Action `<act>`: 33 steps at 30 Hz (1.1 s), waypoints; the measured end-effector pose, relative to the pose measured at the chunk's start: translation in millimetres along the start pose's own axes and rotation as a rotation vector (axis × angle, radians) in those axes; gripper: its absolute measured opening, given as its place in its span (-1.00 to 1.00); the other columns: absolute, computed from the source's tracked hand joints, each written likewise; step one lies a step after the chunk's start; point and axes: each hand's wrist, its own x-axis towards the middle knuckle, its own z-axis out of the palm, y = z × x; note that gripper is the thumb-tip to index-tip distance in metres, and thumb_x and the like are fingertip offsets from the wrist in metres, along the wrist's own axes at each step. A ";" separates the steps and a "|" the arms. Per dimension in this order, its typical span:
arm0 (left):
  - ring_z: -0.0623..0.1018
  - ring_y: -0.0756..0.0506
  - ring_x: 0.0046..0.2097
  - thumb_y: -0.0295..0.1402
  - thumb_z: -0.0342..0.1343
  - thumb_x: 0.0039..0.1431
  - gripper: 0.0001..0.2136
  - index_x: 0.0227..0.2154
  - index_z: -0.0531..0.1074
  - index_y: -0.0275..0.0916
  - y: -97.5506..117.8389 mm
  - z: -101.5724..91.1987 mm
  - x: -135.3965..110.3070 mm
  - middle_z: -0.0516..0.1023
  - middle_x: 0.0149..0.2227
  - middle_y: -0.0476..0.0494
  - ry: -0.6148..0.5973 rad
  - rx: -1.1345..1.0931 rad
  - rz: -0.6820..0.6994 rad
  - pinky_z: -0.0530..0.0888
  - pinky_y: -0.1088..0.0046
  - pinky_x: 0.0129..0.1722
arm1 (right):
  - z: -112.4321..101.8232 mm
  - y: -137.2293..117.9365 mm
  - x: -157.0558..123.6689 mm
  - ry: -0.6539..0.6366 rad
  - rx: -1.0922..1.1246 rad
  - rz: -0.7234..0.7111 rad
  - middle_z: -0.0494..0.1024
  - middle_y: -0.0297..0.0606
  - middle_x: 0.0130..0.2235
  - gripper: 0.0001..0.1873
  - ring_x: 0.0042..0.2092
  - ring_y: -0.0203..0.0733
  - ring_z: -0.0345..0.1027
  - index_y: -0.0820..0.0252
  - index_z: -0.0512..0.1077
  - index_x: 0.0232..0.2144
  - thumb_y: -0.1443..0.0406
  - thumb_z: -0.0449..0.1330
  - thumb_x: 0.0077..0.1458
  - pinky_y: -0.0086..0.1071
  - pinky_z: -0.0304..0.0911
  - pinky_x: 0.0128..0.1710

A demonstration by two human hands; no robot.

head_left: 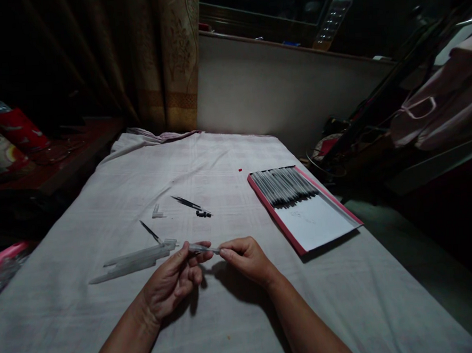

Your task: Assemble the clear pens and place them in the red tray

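My left hand (174, 281) pinches a slim pen (199, 248) with a translucent barrel between thumb and fingers. At the pen's right end, the fingertips of my right hand (244, 256) are closed on its tip; a small part there is mostly covered. Just left of my hands lies a pile of translucent pen barrels (133, 261) with a dark refill (150, 232) beside it. Farther back are several dark refills (187, 202), small black pen parts (203, 214) and clear small pieces (157, 212).
To the right, a shallow red-edged box (327, 221) holds a row of pens (287, 186). A tiny red piece (240, 170) lies behind it on the pale cloth (203, 162). A dark side table (78, 154) with packages stands left. A bottle (336, 18) rests on the sill.
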 end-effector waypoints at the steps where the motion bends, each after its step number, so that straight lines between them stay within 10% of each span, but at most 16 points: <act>1: 0.59 -0.01 -0.54 -0.32 0.07 0.33 -0.77 -0.10 0.47 -0.37 -0.3 0.3 0.5 0.62 -0.28 -0.28 0.005 -0.001 0.002 0.27 0.74 -0.83 | 1.4 -0.8 0.4 0.005 -0.006 -0.004 0.20 -0.40 -0.60 -0.60 -0.49 -0.34 0.04 0.25 0.51 -0.57 0.10 0.14 0.14 -0.44 0.01 -0.49; 8: 0.61 -0.04 -0.51 -0.27 0.04 0.34 -0.73 -0.02 0.42 -0.34 2.6 10.2 4.2 0.61 -0.32 -0.21 0.092 -0.040 0.093 0.31 0.68 -0.80 | -17.8 -13.1 6.5 0.112 -0.120 -0.038 0.40 -0.35 -0.53 -0.68 -0.45 -0.29 0.25 0.23 0.55 -0.44 0.13 0.14 0.12 -0.44 0.17 -0.43; 16: 0.65 -0.07 -0.45 -0.31 0.02 0.37 -0.70 0.10 0.32 -0.25 12.2 5.2 8.1 0.61 -0.30 -0.16 0.043 -0.130 0.095 0.34 0.68 -0.76 | -188.5 4.1 35.1 1.053 -0.541 0.226 0.66 -0.07 -0.24 -0.62 -0.19 -0.02 0.49 0.29 0.62 -0.21 0.17 0.16 0.06 -0.30 0.32 -0.19; 21: 0.64 -0.05 -0.45 -0.36 0.08 0.33 -0.72 0.06 0.35 -0.26 11.6 3.1 9.7 0.61 -0.32 -0.13 0.065 -0.139 0.105 0.33 0.69 -0.74 | -232.5 23.9 54.1 1.016 -0.883 0.598 0.67 -0.02 -0.23 -0.63 -0.18 0.04 0.52 0.21 0.66 -0.19 0.17 0.16 0.06 -0.31 0.31 -0.27; 33: 0.61 -0.03 -0.47 -0.39 0.00 0.36 -0.79 0.00 0.38 -0.29 11.0 8.6 11.3 0.60 -0.36 -0.12 0.127 -0.138 0.106 0.34 0.66 -0.72 | -240.4 44.2 79.6 0.912 -0.996 0.666 0.65 0.03 -0.14 -0.62 -0.09 0.06 0.51 0.17 0.65 -0.13 0.14 0.16 0.11 -0.26 0.33 -0.19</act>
